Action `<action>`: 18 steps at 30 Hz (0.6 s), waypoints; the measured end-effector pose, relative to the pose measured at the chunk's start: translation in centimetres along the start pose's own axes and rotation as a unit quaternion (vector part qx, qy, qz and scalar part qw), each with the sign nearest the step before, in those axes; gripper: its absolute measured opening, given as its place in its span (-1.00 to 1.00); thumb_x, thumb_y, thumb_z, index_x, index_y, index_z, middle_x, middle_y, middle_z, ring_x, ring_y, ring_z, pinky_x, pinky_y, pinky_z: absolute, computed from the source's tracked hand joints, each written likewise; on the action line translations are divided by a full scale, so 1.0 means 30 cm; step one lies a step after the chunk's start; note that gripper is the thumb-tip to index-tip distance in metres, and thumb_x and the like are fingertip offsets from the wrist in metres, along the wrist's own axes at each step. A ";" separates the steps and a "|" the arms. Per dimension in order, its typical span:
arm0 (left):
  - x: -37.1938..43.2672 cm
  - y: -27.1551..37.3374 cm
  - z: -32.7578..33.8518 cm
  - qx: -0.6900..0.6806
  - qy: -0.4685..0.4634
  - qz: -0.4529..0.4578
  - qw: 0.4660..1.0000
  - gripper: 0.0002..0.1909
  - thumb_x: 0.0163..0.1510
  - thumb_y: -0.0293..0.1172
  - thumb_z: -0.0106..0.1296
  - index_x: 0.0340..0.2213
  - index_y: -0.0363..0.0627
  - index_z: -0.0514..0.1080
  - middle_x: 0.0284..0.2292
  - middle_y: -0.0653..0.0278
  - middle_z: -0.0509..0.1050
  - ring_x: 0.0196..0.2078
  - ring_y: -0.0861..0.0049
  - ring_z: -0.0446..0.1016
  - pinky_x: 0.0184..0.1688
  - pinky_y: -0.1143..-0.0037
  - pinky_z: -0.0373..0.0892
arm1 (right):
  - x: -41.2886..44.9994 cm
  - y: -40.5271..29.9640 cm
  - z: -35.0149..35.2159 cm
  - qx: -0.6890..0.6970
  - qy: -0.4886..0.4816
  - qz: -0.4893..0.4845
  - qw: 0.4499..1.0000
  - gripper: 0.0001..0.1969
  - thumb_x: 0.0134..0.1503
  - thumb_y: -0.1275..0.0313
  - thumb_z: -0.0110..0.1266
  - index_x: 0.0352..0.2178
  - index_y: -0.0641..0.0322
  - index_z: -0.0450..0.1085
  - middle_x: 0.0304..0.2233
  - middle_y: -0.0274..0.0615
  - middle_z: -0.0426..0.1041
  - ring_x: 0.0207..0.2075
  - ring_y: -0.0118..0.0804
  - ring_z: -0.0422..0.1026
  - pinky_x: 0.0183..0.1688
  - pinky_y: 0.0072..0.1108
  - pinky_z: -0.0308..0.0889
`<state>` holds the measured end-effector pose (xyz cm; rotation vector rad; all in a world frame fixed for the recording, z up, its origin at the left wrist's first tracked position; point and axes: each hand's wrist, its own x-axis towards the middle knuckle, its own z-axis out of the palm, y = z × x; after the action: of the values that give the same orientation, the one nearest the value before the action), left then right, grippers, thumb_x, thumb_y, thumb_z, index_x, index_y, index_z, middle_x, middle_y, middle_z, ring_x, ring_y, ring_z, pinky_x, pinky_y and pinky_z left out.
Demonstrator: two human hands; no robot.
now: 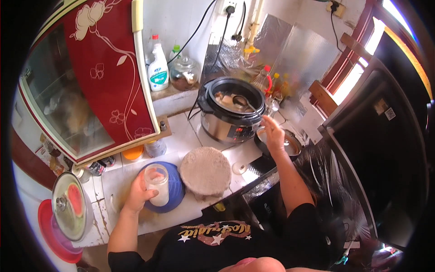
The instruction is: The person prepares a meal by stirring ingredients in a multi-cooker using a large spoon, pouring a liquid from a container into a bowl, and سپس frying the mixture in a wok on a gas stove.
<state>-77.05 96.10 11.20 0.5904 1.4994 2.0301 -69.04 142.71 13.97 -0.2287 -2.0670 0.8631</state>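
My left hand (139, 193) is wrapped around a clear jar (158, 190) with white contents, above a round blue lid or basket (175, 187). My right hand (274, 136) is at the right side of an electric pressure cooker (221, 127), its fingers near the rim. The cooker has no lid on and contains pale chunks of food (224, 100). A dark ladle (240, 101) rests in it, with its handle slanting towards my right fingers. Whether those fingers grip the handle is not clear.
A cloth-covered round thing (205, 171) stands beside the blue one. Right of the cooker is a dark pan (294, 144), with bottles (263, 76) behind. A red cabinet (105, 74) overhangs the counter's left. A glass-lidded bowl with watermelon (75, 199) sits far left; a black refrigerator (370, 136) stands right.
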 end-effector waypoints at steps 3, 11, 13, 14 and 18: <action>-0.025 0.009 -0.023 -0.007 0.017 -0.013 1.000 -0.21 -0.30 -0.43 0.19 0.02 -0.27 0.12 -0.11 0.22 0.34 -0.03 0.47 0.31 0.05 0.50 0.19 | -0.009 -0.026 0.033 0.151 0.071 0.050 0.985 -0.77 0.19 0.44 -0.10 -0.15 0.27 0.37 -0.39 -0.26 0.46 -0.44 -0.57 0.36 -0.42 -0.72 0.29; -0.084 0.031 -0.059 -0.004 0.030 -0.021 0.999 -0.16 -0.31 -0.34 0.23 0.03 -0.27 0.12 -0.09 0.19 0.34 -0.01 0.44 0.31 0.07 0.48 0.20 | -0.055 0.003 0.009 0.145 0.062 0.068 0.985 -0.73 0.21 0.41 -0.13 -0.10 0.30 0.33 -0.34 -0.24 0.47 -0.34 -0.53 0.42 -0.29 -0.70 0.37; -0.092 0.041 -0.066 -0.001 0.031 -0.017 0.999 -0.16 -0.31 -0.33 0.24 0.03 -0.27 0.12 -0.10 0.19 0.34 -0.01 0.44 0.31 0.06 0.47 0.20 | -0.070 0.008 0.013 0.074 0.024 0.072 0.994 -0.73 0.21 0.40 -0.14 -0.10 0.30 0.33 -0.35 -0.22 0.47 -0.36 -0.51 0.43 -0.31 -0.71 0.37; -0.098 0.046 -0.066 0.007 0.040 -0.020 0.999 -0.13 -0.33 -0.27 0.25 0.03 -0.28 0.12 -0.10 0.19 0.35 -0.02 0.43 0.32 0.06 0.47 0.21 | -0.080 0.004 0.009 0.037 0.019 0.077 0.996 -0.72 0.21 0.39 -0.13 -0.09 0.30 0.32 -0.35 -0.21 0.46 -0.36 -0.51 0.43 -0.31 -0.72 0.36; -0.103 0.059 -0.078 0.026 0.046 -0.012 0.999 -0.10 -0.34 -0.20 0.24 0.04 -0.28 0.12 -0.10 0.18 0.36 -0.02 0.42 0.32 0.05 0.47 0.21 | -0.064 -0.010 -0.023 0.204 0.091 0.100 0.969 -0.72 0.20 0.37 -0.10 -0.08 0.21 0.33 -0.37 -0.28 0.47 -0.37 -0.57 0.40 -0.31 -0.71 0.33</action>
<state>-76.49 91.98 12.15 0.5033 1.6101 2.0301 -67.28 141.98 13.19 -0.2821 -1.6721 1.3189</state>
